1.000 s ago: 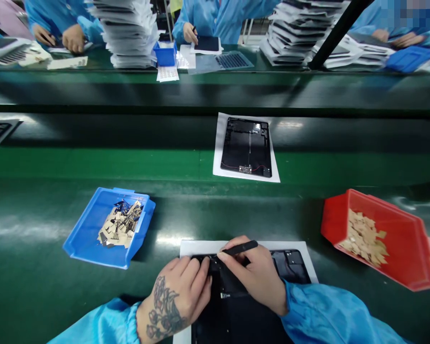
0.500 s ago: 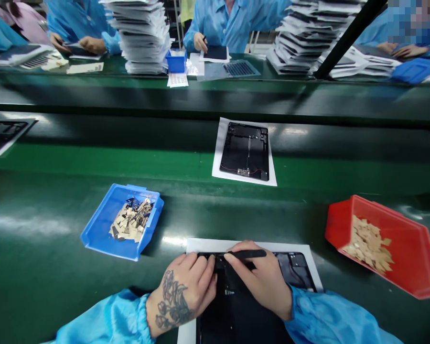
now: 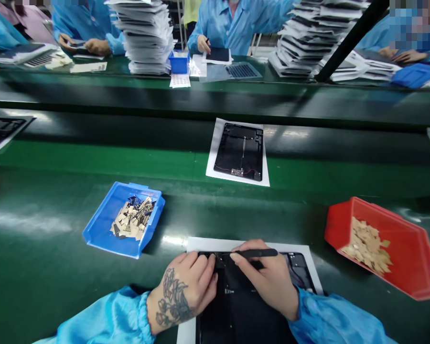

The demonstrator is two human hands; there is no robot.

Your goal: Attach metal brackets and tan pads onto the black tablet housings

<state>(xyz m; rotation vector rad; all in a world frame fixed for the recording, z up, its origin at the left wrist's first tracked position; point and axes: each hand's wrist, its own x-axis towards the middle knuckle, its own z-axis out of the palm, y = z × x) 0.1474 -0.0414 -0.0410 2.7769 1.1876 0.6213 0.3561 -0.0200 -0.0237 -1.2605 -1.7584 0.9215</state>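
Figure: The slim black pen-shaped tool (image 3: 258, 253) has swung from tilted to nearly level since the earlier frame, and now lies along the top edge of the black tablet back panel (image 3: 243, 306).
Detail: The right hand (image 3: 268, 282) is closed on the tool between thumb and fingers. The tattooed left hand (image 3: 182, 291) curls over the panel's edge, and whether it holds anything cannot be told. The panel lies on a white paper sheet (image 3: 200, 244) beneath both hands. Left of the grip sits a blue plastic tray (image 3: 107, 244) of metallic strips (image 3: 132, 220); right of it, a red plastic bin (image 3: 412, 258) of beige pieces (image 3: 367, 248). Bracing the panel with the left hand while keeping the tool low appears the steadier method.
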